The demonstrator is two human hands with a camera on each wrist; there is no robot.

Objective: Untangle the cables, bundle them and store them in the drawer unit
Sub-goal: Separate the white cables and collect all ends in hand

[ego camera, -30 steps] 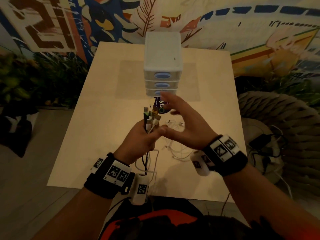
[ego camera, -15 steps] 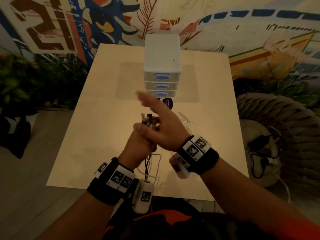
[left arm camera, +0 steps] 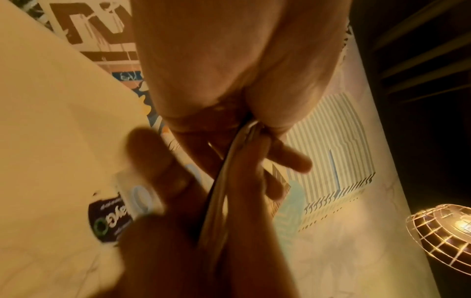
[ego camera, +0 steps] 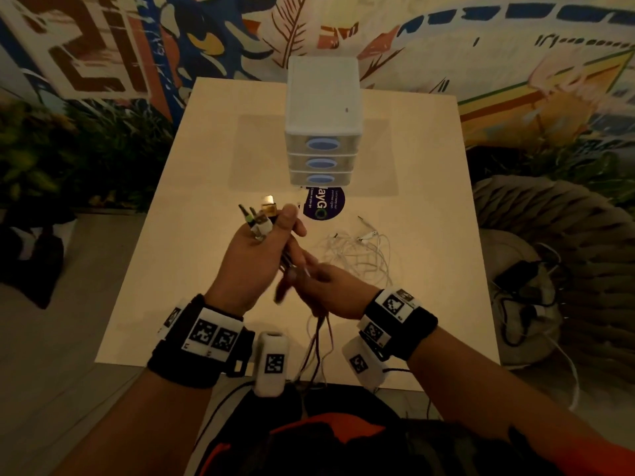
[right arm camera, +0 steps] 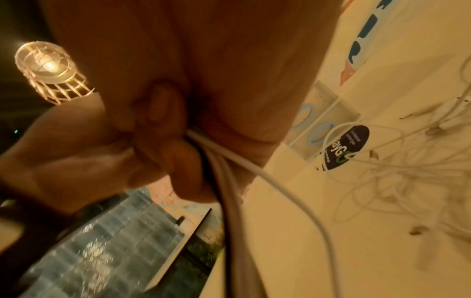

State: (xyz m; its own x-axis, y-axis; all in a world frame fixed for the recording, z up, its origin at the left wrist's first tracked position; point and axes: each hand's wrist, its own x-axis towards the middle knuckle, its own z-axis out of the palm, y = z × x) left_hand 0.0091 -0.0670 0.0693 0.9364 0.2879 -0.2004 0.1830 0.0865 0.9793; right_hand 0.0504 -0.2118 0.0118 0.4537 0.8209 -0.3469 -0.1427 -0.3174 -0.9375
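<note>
— Cables, where are they now?
— Left hand [ego camera: 256, 255] grips a bundle of cables [ego camera: 292, 259] above the counter [ego camera: 178, 269], plug ends [ego camera: 259, 218] fanned out past the fingers; right hand [ego camera: 326, 290] sits just below, fingers curled round the same strands, which trail down over the near edge.
— And the rest?
— Loose white cables [ego camera: 360, 250] lie tangled on the counter to the right, near a round dark sticker [ego camera: 324, 204]; drawer unit [ego camera: 323, 125] stands behind it, three drawers all shut.
— Wrist views agree?
— Yes; strands [right arm camera: 229, 181] run out from between curled fingers [right arm camera: 183, 161].
</note>
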